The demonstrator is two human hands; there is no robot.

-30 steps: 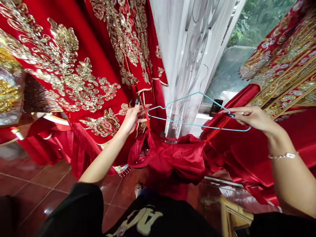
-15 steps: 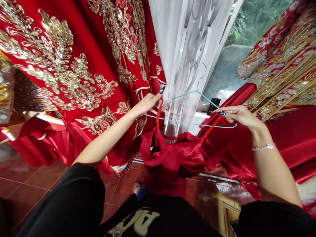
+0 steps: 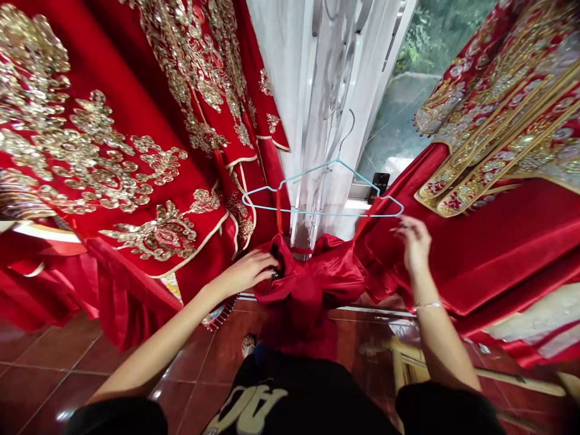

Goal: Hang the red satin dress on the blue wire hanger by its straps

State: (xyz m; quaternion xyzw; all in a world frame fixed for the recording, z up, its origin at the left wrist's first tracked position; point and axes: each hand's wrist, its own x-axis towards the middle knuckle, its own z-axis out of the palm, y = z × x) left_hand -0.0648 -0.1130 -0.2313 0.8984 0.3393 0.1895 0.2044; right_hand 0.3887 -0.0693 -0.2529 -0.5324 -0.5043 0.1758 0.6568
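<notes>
In the middle, the red dress (image 3: 312, 281) hangs on the blue hanger (image 3: 338, 161), the left hand (image 3: 254, 269) touches the dress's left edge, grasping I cannot tell, and the right hand (image 3: 415, 243) holds nothing near the hanger's right end.

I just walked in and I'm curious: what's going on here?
A person is handling a shiny red satin garment, which hangs by thin red fabric straps from a light-blue, thin-framed hanger. The left hand is at the garment's left side, its exact grip unclear. The right hand is off the hanger, just below its right end, with nothing visible in it.
</notes>
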